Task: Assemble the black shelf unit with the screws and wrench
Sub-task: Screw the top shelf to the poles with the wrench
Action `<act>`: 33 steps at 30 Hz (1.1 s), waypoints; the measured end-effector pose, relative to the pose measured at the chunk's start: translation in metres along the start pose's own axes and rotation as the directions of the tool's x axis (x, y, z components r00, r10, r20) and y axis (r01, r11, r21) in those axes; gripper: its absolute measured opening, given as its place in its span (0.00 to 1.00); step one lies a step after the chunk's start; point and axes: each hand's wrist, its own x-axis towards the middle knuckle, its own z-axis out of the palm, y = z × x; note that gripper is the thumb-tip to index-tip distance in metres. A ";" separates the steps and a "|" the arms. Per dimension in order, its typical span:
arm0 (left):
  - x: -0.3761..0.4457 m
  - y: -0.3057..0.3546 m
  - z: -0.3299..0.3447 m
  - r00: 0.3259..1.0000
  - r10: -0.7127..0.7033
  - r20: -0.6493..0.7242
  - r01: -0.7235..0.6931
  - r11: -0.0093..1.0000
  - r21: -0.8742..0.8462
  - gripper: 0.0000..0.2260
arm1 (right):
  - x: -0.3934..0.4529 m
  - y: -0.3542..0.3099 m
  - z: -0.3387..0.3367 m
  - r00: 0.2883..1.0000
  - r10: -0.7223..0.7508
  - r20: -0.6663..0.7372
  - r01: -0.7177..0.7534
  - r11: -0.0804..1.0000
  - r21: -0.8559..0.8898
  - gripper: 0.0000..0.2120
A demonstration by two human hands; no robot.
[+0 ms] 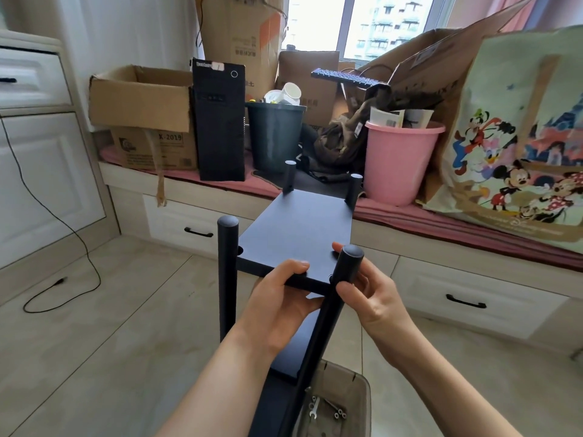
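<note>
The black shelf unit stands half-built on the tiled floor in front of a window seat, its top board level between four round posts. From my remote seat I see the left hand pinching the board's near edge, thumb below and fingers curled over the top. The right hand is wrapped round the near right post just where it meets the board's corner.

I judge the step to be lining up that post with the corner so a screw can go in. To do it well, I would keep the board flat, press the post square against the corner and hold both steady before reaching away.

Below the right forearm, a translucent tray holds the loose screws and a small wrench, untouched. The near left post rises above the board; a lower board shows beneath the wrists.

Further out, the window seat carries a pink bucket, a dark bin, a black computer tower, cardboard boxes and a cartoon-print bag.
</note>
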 end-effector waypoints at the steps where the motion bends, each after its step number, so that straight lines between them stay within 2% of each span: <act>1: 0.000 0.000 0.000 1.000 0.005 -0.005 -0.005 1.000 -0.004 0.09 | 0.000 0.000 0.000 1.000 -0.004 -0.007 0.004 1.000 0.005 0.22; 3: 0.001 0.000 0.000 1.000 0.007 -0.013 -0.007 1.000 -0.007 0.09 | 0.001 0.002 0.000 1.000 -0.013 -0.015 0.013 1.000 0.006 0.21; 6: 0.000 0.002 0.002 1.000 0.000 -0.029 0.000 1.000 0.004 0.15 | 0.001 0.004 -0.001 0.999 -0.026 -0.022 0.027 1.000 0.008 0.20; 13: 0.001 0.000 0.001 0.996 -0.021 -0.091 0.022 1.000 0.016 0.21 | 0.001 -0.001 0.000 0.997 -0.068 -0.021 0.069 0.998 0.015 0.23; 20: 0.002 -0.001 0.002 0.994 -0.012 -0.107 0.014 1.000 0.016 0.23 | 0.002 -0.001 0.001 0.994 -0.103 -0.044 0.103 0.995 0.011 0.17; 28: 0.003 -0.002 0.001 0.995 -0.003 -0.099 0.005 1.000 0.015 0.24 | 0.001 -0.004 0.002 0.986 -0.158 -0.058 0.159 0.987 0.012 0.15; 33: 0.002 -0.002 0.003 0.997 0.007 -0.072 -0.007 1.000 0.010 0.22 | 0.001 -0.005 0.001 0.991 -0.115 -0.062 0.114 0.993 -0.012 0.17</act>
